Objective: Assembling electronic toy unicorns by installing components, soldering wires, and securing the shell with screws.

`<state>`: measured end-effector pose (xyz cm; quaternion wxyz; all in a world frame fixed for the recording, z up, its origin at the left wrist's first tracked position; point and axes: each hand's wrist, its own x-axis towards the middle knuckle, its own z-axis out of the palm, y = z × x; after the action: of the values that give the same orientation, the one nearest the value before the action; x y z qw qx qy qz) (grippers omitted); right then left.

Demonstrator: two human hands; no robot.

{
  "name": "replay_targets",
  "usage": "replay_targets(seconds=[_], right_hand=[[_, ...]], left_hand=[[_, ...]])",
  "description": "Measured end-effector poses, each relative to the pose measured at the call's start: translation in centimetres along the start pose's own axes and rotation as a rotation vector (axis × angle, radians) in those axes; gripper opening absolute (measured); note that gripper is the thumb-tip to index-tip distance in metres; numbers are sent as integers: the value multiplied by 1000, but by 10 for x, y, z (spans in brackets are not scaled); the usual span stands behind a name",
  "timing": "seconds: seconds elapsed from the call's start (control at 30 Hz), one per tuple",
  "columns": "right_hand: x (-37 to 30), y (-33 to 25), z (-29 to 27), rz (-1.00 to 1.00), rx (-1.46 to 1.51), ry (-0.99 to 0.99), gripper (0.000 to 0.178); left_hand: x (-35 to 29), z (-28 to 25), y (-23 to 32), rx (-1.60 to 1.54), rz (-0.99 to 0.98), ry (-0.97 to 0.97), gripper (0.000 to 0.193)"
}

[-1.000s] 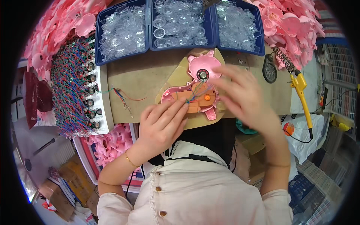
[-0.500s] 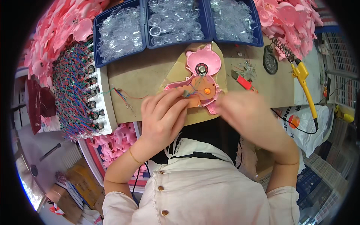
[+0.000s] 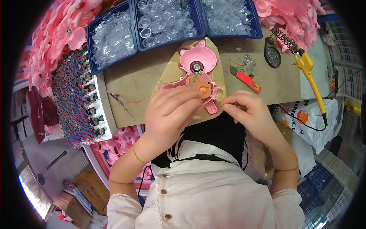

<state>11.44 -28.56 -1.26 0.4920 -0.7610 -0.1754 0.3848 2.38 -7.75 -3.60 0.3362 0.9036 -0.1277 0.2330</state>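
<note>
A pink plastic shell (image 3: 207,57) lies hollow side up in a tan, rounded-triangle holder (image 3: 172,74). Set into its upper bowl is a small round black speaker (image 3: 196,67). Below sits an orange part (image 3: 195,81) with a brighter orange knob (image 3: 203,90); thin wires run over it. My left hand (image 3: 167,110) covers the shell's lower left, its fingers bent together over the shell and the orange part; the fingertips are partly blurred. Right of the shell's pink leg, my right hand (image 3: 248,112) is closed in a thumb-and-finger pinch. What it pinches is too small to make out.
Blue trays (image 3: 171,43) of clear plastic parts line the back, between heaps of pink shells (image 3: 289,19). At left, a white foam box (image 3: 106,103) holds wired speakers beside loose wires (image 3: 121,104). To the right are a red cutter (image 3: 248,81), black dish (image 3: 272,57) and yellow soldering iron (image 3: 305,68).
My right hand has lowered slightly and come out of its blur into a pinch. My left hand has shifted to cover more of the orange part. The whole view has shifted a little.
</note>
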Motion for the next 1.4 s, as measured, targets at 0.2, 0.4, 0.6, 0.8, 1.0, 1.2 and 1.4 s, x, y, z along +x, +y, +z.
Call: replay_targets(seconds=[0.2, 0.4, 0.6, 0.8, 1.0, 1.2, 1.4], right_hand=[[14, 18, -4, 31, 131, 117, 11], [-15, 45, 29, -652, -818, 335, 16], [-10, 28, 14, -73, -170, 233, 14], [37, 11, 12, -787, -850, 406, 13], [43, -1, -13, -423, -395, -14, 18], [40, -10, -5, -296, -407, 49, 15], [32, 11, 15, -545, -674, 311, 12]], left_hand=[[-31, 0, -1, 278, 23, -43, 25], [-17, 1, 2, 337, 20, -42, 30], [-10, 0, 1, 331, 157, -175, 27], [-16, 4, 12, 529, 201, -183, 28], [-14, -2, 10, 553, 229, -254, 37], [-13, -2, 5, 454, 261, -289, 35], [-11, 3, -1, 322, 237, -222, 25]])
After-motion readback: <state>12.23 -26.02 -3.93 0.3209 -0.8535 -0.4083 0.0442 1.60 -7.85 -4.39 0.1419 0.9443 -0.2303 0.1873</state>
